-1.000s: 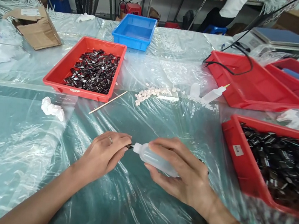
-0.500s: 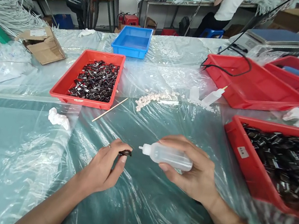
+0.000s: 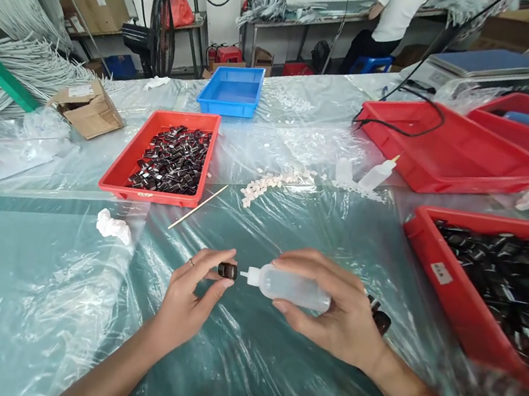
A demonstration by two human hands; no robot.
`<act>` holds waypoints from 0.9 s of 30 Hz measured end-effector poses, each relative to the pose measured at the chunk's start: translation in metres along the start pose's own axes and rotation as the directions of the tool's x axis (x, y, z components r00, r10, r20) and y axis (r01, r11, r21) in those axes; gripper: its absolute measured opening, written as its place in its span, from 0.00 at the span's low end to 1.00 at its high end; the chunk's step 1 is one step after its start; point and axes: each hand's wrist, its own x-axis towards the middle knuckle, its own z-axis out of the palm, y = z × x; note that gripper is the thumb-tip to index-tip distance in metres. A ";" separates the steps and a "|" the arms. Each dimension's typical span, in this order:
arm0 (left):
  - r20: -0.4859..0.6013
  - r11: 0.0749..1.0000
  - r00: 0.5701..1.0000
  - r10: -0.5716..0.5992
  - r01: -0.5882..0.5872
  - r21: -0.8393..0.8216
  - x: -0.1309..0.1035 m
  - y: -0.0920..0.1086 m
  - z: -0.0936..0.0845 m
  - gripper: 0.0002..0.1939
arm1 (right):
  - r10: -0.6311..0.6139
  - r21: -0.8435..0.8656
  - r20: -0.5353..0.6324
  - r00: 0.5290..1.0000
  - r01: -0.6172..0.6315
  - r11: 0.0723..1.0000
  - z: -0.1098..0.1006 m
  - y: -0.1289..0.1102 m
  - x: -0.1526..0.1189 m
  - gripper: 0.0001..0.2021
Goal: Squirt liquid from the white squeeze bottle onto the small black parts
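Between thumb and fingertips, my left hand pinches a small dark brown part. My right hand is wrapped round a translucent squeeze bottle lying nearly level. The bottle's thin nozzle points left and its tip is at or very near the dark part; whether they touch I cannot tell. Other dark pieces show behind my right hand, partly hidden by it. Past my hands, a row of small cream-coloured pieces lies on the plastic-covered table.
A red tray of small dark parts stands beyond my left hand, with a wooden stick and crumpled tissue near it. Another red tray of dark parts is at right. Behind are a blue tray and a seated person.
The dark part has turned to show a broader face, and it and the nozzle tip are closer together. The dark pieces behind my right hand have come into sight. The view has shifted and tilted slightly.
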 end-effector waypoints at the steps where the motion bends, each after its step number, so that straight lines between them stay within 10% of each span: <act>1: -0.007 1.000 1.000 0.015 -0.015 0.003 0.001 0.000 0.000 0.18 | -0.006 0.003 0.008 1.000 0.006 1.000 0.000 0.000 0.000 0.20; 27: -0.083 0.982 0.979 0.185 -0.181 0.055 0.007 0.005 0.000 0.03 | -0.217 -0.505 0.189 0.958 0.284 0.815 0.002 -0.030 -0.013 0.14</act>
